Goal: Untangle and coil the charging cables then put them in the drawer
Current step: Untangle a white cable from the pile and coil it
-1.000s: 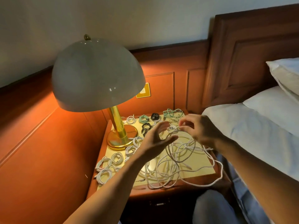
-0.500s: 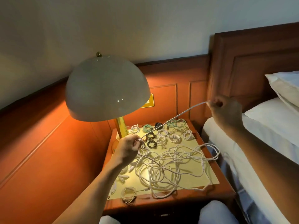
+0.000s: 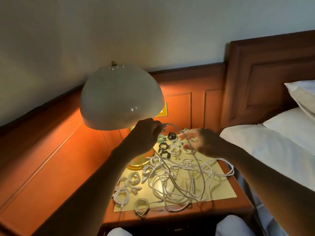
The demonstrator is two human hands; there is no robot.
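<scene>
A loose tangle of white charging cables [image 3: 184,181] sprawls over the yellow mat on the wooden nightstand [image 3: 238,208]. My left hand [image 3: 146,133] is raised under the lamp shade and pinches one white cable [image 3: 172,125], which arcs right to my right hand [image 3: 199,142]. My right hand is blurred, its fingers spread, and the cable runs across them and down into the tangle. Several small coiled white cables [image 3: 122,195] lie at the mat's front left. Coiled black cables [image 3: 163,147] and green cables [image 3: 161,138] lie at the back. The drawer is hidden below the frame.
A brass lamp with a large white dome shade [image 3: 121,99] stands at the nightstand's left, close above my left hand. A bed with white sheets [image 3: 272,150] and pillows borders the right side. Wood panelling runs behind. My knees [image 3: 233,225] show below.
My right hand came down and left from beside the headboard to just above the mat. My left hand rose towards the lamp shade, and the taut cable between them now bends in an arc.
</scene>
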